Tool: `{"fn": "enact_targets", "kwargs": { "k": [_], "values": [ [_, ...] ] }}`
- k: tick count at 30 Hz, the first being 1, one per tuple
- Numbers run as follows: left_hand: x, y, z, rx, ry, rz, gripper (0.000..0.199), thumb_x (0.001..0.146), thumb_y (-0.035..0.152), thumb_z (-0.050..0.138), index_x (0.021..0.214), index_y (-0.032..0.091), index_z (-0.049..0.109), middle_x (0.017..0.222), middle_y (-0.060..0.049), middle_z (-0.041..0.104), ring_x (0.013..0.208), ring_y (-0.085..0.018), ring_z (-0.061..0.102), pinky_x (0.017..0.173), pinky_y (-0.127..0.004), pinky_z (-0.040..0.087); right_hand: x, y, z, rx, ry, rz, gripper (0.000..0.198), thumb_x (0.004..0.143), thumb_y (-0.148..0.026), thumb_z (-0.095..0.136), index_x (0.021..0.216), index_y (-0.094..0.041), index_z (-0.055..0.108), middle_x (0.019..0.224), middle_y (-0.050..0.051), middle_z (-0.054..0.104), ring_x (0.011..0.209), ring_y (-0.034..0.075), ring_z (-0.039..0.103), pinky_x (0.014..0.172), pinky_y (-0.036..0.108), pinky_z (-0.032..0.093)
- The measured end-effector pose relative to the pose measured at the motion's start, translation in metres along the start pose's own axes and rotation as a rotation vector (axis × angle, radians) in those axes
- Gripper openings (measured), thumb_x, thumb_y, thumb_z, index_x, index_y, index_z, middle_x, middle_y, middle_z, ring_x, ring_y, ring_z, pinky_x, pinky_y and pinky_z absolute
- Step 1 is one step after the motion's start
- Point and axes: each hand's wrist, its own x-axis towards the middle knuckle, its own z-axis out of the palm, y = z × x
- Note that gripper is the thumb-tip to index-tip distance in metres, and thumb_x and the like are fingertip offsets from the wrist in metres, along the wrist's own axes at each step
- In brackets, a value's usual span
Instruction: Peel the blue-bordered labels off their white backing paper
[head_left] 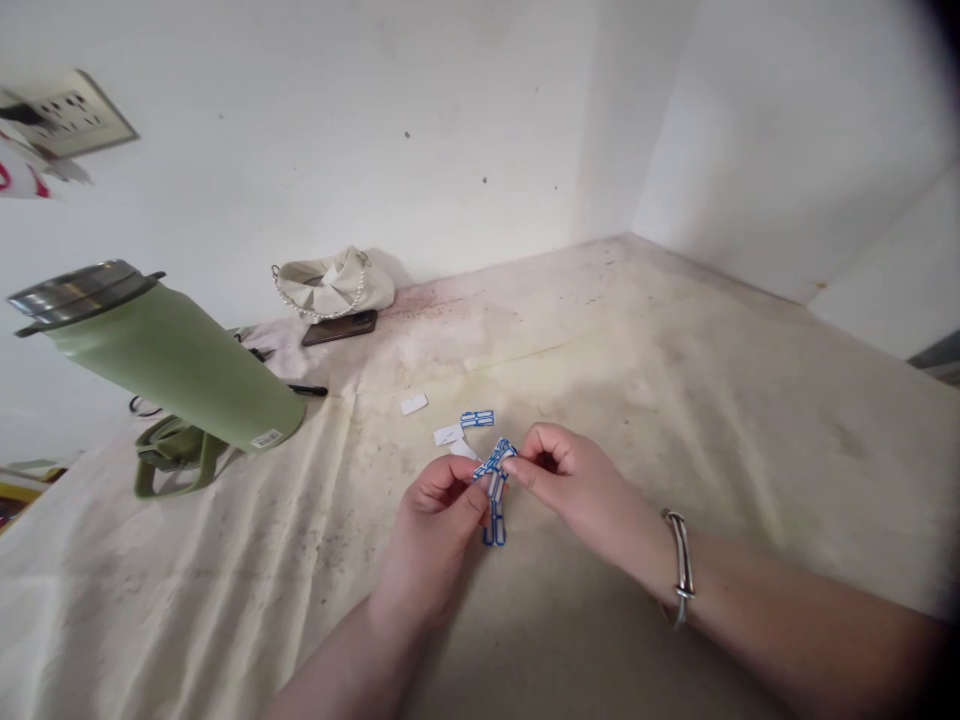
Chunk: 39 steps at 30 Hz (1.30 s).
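Between both hands is a small folded sheet of white labels with blue borders, part of it hanging down below the fingers. My left hand pinches its left edge between thumb and forefinger. From the other side, my right hand pinches the upper right corner; a silver bangle circles that wrist. Just beyond the hands lies another blue-bordered label piece on the cloth. Near it are small white paper slips, one partly behind the held sheet, and a separate white slip farther left.
A cloth-covered table meets white walls at the back. On the left stands a green tumbler with its green lid beside it. A dark pen, a phone and a cream bag with a beaded strap lie behind.
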Motion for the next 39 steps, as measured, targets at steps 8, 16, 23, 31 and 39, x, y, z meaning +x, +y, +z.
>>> {"fn": "enact_targets", "kwargs": {
  "k": [8,16,23,31,39],
  "values": [
    [0.0006,-0.0011,-0.0002,0.012,-0.002,0.006,0.013,0.074,0.026,0.068,0.074,0.016,0.059,0.06,0.003,0.053,0.055,-0.008,0.044,0.05,-0.019,0.04,0.001,0.0035,0.0004,0.183,-0.104,-0.003,0.009,0.081,-0.027,0.053,0.08,-0.018,0.052,0.068,-0.003,0.048,0.058,0.01,0.043,0.053,0.023,0.034],
    [-0.0011,0.0026,0.0006,0.099,-0.009,0.048,0.016,0.078,0.032,0.063,0.082,0.017,0.059,0.07,0.0,0.06,0.058,-0.008,0.046,0.052,-0.018,0.039,-0.0004,0.0028,0.0004,0.147,-0.087,-0.011,0.018,0.083,-0.03,0.052,0.07,-0.018,0.048,0.059,-0.006,0.04,0.052,0.008,0.034,0.048,0.023,0.027],
    [0.0007,0.0016,0.0007,0.148,0.02,0.033,0.009,0.076,0.025,0.063,0.076,0.017,0.059,0.066,0.001,0.058,0.056,-0.008,0.046,0.051,-0.017,0.039,-0.0026,-0.0011,-0.0015,0.092,-0.158,-0.05,0.011,0.084,-0.029,0.05,0.08,-0.019,0.051,0.061,-0.005,0.041,0.054,0.009,0.036,0.048,0.022,0.028],
    [0.0012,0.002,-0.0011,0.199,0.016,0.057,0.01,0.077,0.026,0.062,0.078,0.017,0.059,0.068,0.001,0.058,0.059,-0.009,0.047,0.053,-0.018,0.039,-0.0015,0.0002,-0.0021,-0.042,-0.133,-0.124,0.016,0.085,-0.028,0.048,0.071,-0.019,0.047,0.06,-0.005,0.041,0.053,0.009,0.037,0.049,0.022,0.029],
    [-0.0014,0.0064,0.0004,0.392,0.051,0.17,0.009,0.08,0.027,0.057,0.078,0.018,0.059,0.065,0.001,0.056,0.061,-0.012,0.049,0.056,-0.021,0.039,-0.0049,0.0018,0.0034,-0.247,-0.136,-0.199,0.016,0.088,-0.023,0.041,0.075,-0.019,0.049,0.07,-0.001,0.055,0.064,0.013,0.05,0.057,0.025,0.036]
  ]
}}
